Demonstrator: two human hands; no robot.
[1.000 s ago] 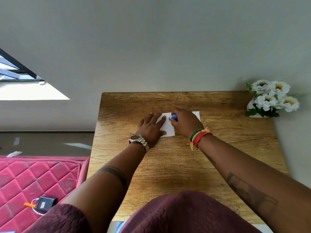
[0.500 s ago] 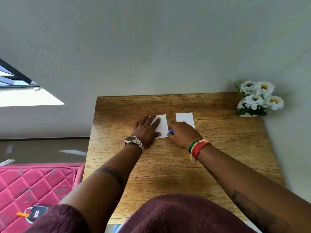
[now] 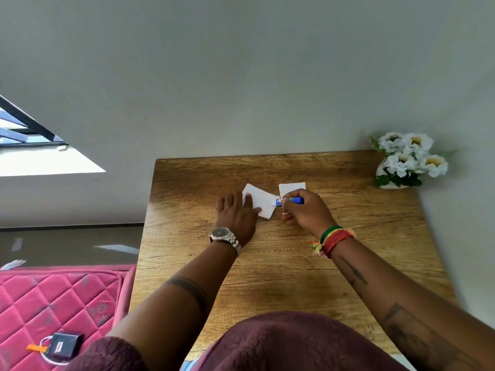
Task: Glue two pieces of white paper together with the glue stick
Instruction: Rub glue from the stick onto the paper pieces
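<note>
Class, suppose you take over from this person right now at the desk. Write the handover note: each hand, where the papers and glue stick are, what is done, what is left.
Left hand: fingers flat on the left paper, pressing it to the wooden table.
Right hand: grips the glue stick, lying sideways, its tip at the left paper's right edge.
Right paper: flat on the table, apart from the left one, partly under the right hand.
Done: stick is in hand and at the paper; whether glue is on it cannot be told.
Left: finish spreading glue, lay one paper on the other, press them together.
</note>
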